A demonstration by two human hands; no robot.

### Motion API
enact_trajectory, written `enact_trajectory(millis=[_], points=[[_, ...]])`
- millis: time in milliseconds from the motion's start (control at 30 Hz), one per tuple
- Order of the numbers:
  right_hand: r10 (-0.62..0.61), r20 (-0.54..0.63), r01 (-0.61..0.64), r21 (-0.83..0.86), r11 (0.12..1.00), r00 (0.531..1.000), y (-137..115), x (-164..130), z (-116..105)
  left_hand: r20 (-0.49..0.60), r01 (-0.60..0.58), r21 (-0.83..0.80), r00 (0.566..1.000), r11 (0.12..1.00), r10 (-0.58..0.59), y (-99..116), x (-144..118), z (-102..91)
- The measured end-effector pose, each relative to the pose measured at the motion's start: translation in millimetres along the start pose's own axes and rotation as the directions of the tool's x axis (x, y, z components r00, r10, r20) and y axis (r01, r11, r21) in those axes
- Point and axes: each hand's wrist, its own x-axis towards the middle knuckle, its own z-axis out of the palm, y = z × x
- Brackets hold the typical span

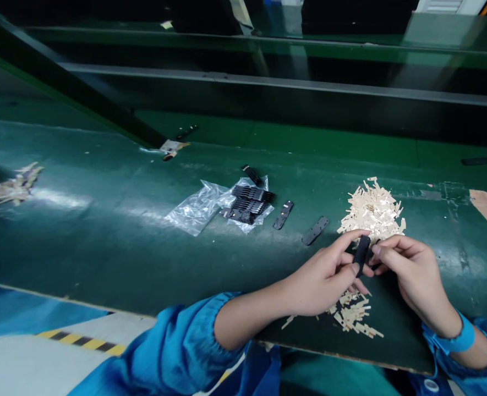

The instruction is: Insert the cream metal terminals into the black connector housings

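Small flat black plastic part (361,254) held upright above green work surface (103,231), near front edge, pinched between both hands. Left hand (323,278) grips lower end with thumb and fingers closed on it; right hand (408,269) pinches upper side, fingertips (376,250) touching part. Just behind: heap of pale beige small strips (373,209); more same strips (354,313) under hands. Further left: two loose black flat pieces (314,230), clear plastic bag with black parts (243,206). Advice: keep part steady in left grip, align with right fingertips, press gently, no twisting.
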Motion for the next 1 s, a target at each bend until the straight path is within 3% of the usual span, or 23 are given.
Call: enact_trajectory(millis=[1000], points=[[0.012, -0.007, -0.012, -0.044, 0.999, 1.0, -5.8, -1.0, 3.8, 0.014, -0.021, 0.036, 1.0, 0.999, 0.021, 1.1, -2.4, 0.3]])
